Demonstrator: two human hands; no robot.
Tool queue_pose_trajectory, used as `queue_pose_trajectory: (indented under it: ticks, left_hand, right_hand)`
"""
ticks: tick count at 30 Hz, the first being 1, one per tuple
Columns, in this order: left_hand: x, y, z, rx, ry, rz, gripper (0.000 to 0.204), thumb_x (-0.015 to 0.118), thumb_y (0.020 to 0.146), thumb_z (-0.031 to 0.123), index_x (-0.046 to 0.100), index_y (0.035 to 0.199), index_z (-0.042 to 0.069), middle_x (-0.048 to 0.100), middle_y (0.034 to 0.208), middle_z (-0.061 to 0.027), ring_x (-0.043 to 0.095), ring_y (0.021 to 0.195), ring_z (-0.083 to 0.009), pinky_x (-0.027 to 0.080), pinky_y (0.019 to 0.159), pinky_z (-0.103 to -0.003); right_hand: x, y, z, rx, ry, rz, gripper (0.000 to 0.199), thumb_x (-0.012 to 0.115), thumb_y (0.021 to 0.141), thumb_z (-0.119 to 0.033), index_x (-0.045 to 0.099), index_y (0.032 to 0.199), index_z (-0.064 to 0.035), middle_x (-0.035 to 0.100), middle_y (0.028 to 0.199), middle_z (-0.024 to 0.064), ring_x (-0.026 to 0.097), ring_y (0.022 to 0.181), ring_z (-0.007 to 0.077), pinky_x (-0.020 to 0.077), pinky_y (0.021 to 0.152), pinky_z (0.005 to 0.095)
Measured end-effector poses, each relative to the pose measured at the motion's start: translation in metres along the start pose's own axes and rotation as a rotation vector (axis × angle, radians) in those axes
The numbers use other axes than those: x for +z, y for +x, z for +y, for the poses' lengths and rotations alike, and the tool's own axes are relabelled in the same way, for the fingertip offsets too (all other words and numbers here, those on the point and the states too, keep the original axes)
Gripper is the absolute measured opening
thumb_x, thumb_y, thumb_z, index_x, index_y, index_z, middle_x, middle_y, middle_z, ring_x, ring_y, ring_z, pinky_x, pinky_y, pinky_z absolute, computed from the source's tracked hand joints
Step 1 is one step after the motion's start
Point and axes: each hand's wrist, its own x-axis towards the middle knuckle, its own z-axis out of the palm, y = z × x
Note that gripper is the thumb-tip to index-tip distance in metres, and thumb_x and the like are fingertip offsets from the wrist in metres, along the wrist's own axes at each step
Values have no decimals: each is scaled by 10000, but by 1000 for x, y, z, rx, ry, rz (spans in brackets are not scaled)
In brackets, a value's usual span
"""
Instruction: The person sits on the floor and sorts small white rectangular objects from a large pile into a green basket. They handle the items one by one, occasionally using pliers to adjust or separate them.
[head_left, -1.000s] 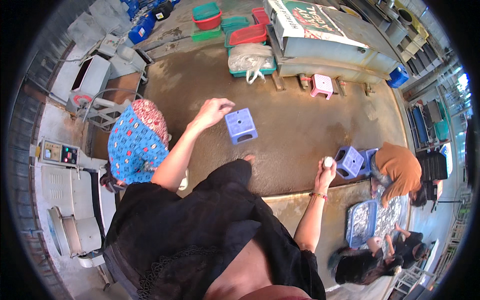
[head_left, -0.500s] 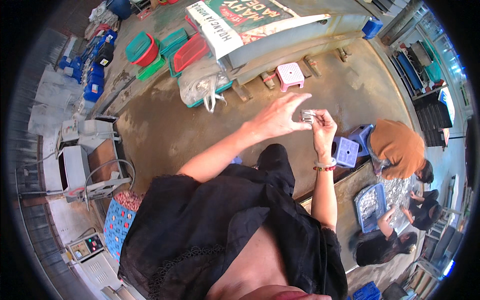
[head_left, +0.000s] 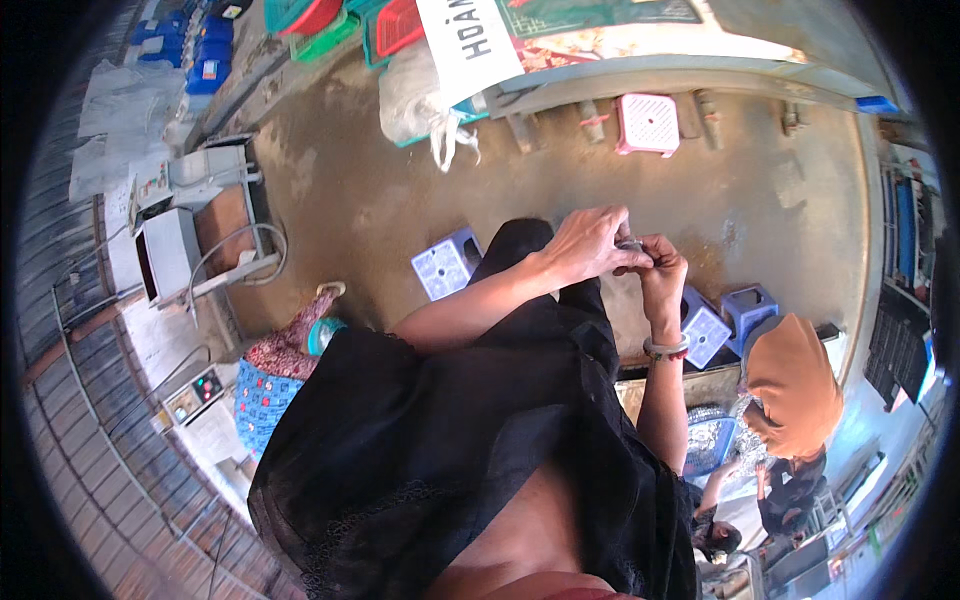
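A small silvery metal piece [head_left: 629, 246] is pinched between my two hands, in front of my body. My left hand [head_left: 592, 240] reaches in with its fingers bent and closed at the piece. From the other side, my right hand [head_left: 662, 272] grips it between thumb and fingers. Fingers cover most of the piece, so its exact kind cannot be made out. A pale bangle and a beaded bracelet [head_left: 666, 350] circle my right wrist.
Blue-violet stools stand left [head_left: 442, 268] and right [head_left: 706, 332] of my legs; a pink stool [head_left: 648, 124] is ahead. At right, a person in orange [head_left: 795, 385] and others work by a blue basket [head_left: 708, 444]. A grey machine [head_left: 168, 255] stands at left.
My left hand, spread and apart from the metal piece before, has closed in on it against my right hand. The view has shifted, bringing the left stool into sight.
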Motion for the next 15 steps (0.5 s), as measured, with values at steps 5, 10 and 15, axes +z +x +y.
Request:
queue_pose_trajectory:
  ticks: [5, 10, 15]
  left_hand:
    - [-6, 75, -133, -312, -587, 39, 292, 608, 861, 280, 585, 942, 1, 636, 923, -100, 607, 845, -152, 489, 735, -300]
    - [-27, 141, -410, -429, 415, 93, 391, 592, 807, 234, 543, 1096, -25, 566, 1102, -217, 530, 1038, -361, 413, 918, -417]
    - [-45, 209, -532, -357, 706, 94, 515, 606, 832, 268, 439, 1205, -45, 507, 1182, -272, 487, 1095, -420, 394, 918, -464]
  right_hand:
    - [-4, 101, 38, 194, 567, -71, 190, 488, 792, 107, 568, 924, -5, 635, 805, 116, 625, 670, 182, 510, 573, 258]
    - [-17, 202, 119, 131, 824, -37, 325, 433, 769, 134, 522, 1002, -74, 606, 898, 126, 604, 751, 203, 476, 589, 265]
    - [-44, 261, 164, 77, 935, 107, 362, 422, 743, 145, 521, 1009, -79, 605, 921, 165, 608, 803, 256, 487, 659, 292]
